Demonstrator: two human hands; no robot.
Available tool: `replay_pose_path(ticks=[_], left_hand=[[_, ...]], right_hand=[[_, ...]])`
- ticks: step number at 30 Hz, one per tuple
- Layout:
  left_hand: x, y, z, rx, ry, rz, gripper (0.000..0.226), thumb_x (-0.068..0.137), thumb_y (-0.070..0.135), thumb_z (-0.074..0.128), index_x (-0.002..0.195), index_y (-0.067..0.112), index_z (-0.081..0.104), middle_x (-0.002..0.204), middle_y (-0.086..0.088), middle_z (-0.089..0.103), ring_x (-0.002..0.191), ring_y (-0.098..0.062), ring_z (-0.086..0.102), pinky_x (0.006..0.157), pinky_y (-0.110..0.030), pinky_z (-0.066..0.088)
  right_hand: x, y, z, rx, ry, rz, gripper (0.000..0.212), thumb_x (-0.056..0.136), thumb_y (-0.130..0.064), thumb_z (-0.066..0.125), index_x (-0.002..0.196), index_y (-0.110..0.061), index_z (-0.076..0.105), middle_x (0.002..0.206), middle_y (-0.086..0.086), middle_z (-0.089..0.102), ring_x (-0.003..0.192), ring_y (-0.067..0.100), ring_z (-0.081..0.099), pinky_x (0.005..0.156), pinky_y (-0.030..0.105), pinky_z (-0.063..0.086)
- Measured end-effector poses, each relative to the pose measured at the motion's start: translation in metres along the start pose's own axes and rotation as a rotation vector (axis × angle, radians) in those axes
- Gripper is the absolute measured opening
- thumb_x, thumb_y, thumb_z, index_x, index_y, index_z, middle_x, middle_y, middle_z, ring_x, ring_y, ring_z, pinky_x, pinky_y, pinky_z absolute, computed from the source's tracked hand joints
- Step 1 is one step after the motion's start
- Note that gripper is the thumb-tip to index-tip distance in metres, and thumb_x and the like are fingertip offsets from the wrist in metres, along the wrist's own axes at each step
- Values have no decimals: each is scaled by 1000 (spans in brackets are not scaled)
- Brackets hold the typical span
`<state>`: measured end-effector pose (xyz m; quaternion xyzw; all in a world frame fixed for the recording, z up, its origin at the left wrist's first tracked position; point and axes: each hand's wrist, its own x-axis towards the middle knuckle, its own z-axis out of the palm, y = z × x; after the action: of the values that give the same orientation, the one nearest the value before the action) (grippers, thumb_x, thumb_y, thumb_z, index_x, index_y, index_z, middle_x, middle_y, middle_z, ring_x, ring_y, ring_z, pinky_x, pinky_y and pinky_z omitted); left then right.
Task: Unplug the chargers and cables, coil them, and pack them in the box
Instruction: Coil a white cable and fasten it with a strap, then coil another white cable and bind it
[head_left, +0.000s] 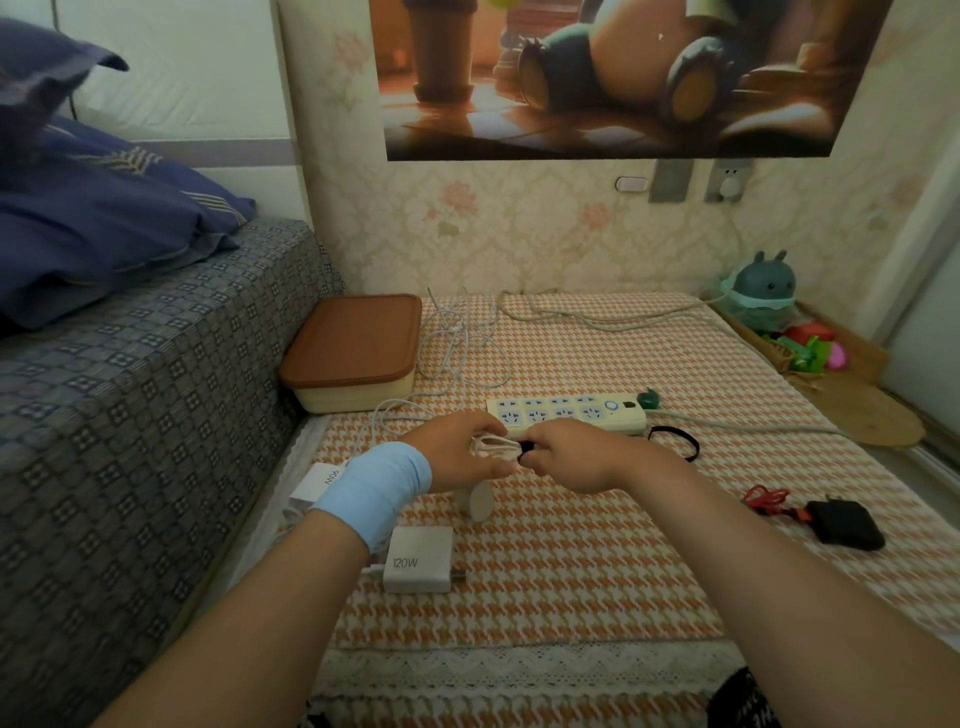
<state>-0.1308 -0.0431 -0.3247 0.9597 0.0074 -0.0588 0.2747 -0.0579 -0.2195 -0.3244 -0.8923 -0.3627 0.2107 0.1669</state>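
Observation:
My left hand (457, 451) grips a coiled white cable (493, 447) above the mat. My right hand (574, 457) pinches a small black band (527, 451) at the coil's right end. Just behind the hands lies a white power strip (569, 413) with nothing plugged in. A white 120W charger (420, 560) lies near my left wrist, and a white 90W charger (317, 486) lies to its left. A round white charger (478, 500) stands below my hands. The cream box with a brown lid (353, 348) sits closed by the bed. A black charger with a red cable (844, 522) lies at right.
A loose white cable (462, 338) lies tangled beside the box. A black hair band (675, 441) rests right of the strip. The strip's grey cord (597, 317) runs along the back. The bed (130, 389) borders the left; toys (769, 301) stand at back right.

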Motion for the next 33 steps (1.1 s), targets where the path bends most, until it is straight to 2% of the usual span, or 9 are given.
replay_pose_path(ticks=[6,9,13,17,21,24,26,29,33], left_hand=[[-16,-12,-4,213,-126,-109,83,76,54,74,146,30,34,151,4,33,137,-21,35,111,-44,35],[-25,-13,-2,312,-199,-176,84,73,55,76,143,29,36,146,2,36,133,-21,36,109,-42,37],[-34,-11,0,315,-231,-175,77,78,50,75,142,29,38,146,2,40,129,-20,42,106,-37,39],[-40,-13,0,547,-368,-189,86,74,55,77,146,34,35,151,-1,31,137,-25,34,112,-43,35],[-49,-17,-1,658,-446,-196,89,69,58,79,144,33,39,145,-1,37,131,-26,40,106,-41,41],[-56,-21,0,583,-432,-201,78,74,49,79,141,26,47,138,1,51,121,-23,52,101,-38,47],[-59,-23,2,481,-381,-192,72,74,46,80,137,22,55,131,1,60,113,-22,59,98,-38,51],[-61,-25,7,389,-268,-163,70,73,51,78,134,21,58,123,1,65,104,-21,63,93,-37,53],[-62,-22,8,312,-259,-127,76,76,47,77,142,21,49,140,2,55,123,-20,55,106,-35,45]], right_hand=[[-8,26,11,-141,-107,276,30,100,-30,56,86,-5,64,79,8,54,64,21,47,61,32,38],[-7,29,12,-191,-64,312,42,99,-23,54,138,-6,56,137,14,58,119,30,60,98,41,52],[-10,10,12,-71,99,150,65,96,-9,50,156,-25,33,161,8,31,133,30,48,105,42,47],[-8,-3,29,-87,7,50,60,94,-11,50,150,-31,46,159,2,40,138,27,46,111,41,43],[4,-10,39,-346,-3,108,42,95,-16,52,133,-26,64,134,2,64,117,25,59,97,40,45],[7,-22,40,-476,91,53,41,95,-27,57,135,-22,59,135,7,56,125,29,49,103,46,40],[3,-38,42,-336,76,-50,52,92,-36,58,142,-24,53,141,8,50,130,29,45,104,46,43],[-5,-63,49,-84,-114,-162,60,85,-44,62,141,-23,54,124,5,62,105,26,61,81,40,51],[-11,-65,55,-234,-146,-182,69,83,-48,77,141,-22,49,125,2,60,102,23,59,79,34,47]])
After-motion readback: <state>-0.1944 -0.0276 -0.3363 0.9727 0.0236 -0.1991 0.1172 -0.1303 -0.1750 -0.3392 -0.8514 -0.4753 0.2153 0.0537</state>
